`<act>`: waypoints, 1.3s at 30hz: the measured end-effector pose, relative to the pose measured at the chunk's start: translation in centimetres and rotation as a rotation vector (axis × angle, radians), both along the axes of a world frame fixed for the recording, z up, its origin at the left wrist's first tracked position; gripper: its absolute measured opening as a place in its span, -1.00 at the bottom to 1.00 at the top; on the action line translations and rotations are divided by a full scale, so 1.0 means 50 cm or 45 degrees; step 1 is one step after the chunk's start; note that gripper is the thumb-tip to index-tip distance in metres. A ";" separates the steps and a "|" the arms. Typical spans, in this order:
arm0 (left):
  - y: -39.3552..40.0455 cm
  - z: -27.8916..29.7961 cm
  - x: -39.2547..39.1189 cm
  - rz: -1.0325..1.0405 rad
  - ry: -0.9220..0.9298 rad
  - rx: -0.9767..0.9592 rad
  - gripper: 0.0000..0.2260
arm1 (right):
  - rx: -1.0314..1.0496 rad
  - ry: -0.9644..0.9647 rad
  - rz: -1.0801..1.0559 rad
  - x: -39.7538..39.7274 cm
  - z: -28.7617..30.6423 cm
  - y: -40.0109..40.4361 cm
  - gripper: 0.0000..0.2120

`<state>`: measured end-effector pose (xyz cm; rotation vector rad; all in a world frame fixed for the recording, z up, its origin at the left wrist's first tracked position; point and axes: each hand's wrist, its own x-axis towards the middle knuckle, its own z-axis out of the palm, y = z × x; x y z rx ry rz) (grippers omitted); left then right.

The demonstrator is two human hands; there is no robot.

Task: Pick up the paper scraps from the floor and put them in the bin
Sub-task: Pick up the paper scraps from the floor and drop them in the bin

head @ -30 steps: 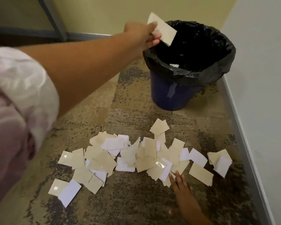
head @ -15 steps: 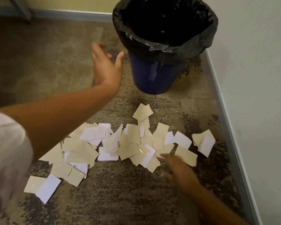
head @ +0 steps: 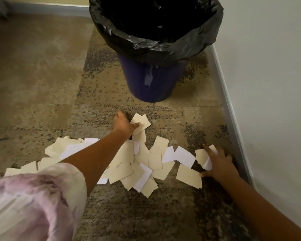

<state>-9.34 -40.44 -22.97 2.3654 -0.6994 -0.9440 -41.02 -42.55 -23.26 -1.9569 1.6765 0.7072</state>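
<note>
Several cream and white paper scraps [head: 142,164] lie in a loose band across the mottled carpet. My left hand [head: 123,126] reaches over the band to its far edge and pinches a cream scrap [head: 140,122], thumb on top. My right hand [head: 217,162] presses down on a small cluster of cream and white scraps [head: 202,156] at the right end, fingers spread over them. The blue bin [head: 151,80] with its black liner [head: 155,39] stands open just beyond the scraps.
A white wall [head: 268,84] with a grey skirting board [head: 233,108] runs along the right, close to the bin and my right hand. Another skirting board [head: 47,8] lines the back wall. Bare carpet [head: 33,75] stretches to the left.
My left hand dropped from the bin, where it let go of a scrap, to the pile's far edge and took a cream scrap. My right hand slid right onto the end cluster.
</note>
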 end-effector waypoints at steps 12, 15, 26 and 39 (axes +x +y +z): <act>-0.037 -0.044 -0.042 -0.151 -0.200 0.280 -0.45 | -0.090 -0.077 -0.028 -0.022 -0.009 0.017 -0.11; -0.029 -0.028 -0.036 -0.263 -0.159 0.205 -0.63 | -0.086 -0.096 -0.031 -0.026 -0.007 0.022 -0.14; 0.093 0.099 -0.054 -0.170 -0.182 0.036 -0.65 | 0.090 -0.111 -0.082 0.007 0.020 0.039 -0.20; 0.081 0.398 -0.005 -0.202 -0.588 -0.677 -0.79 | -0.010 -0.753 -0.669 0.152 0.118 0.151 -0.59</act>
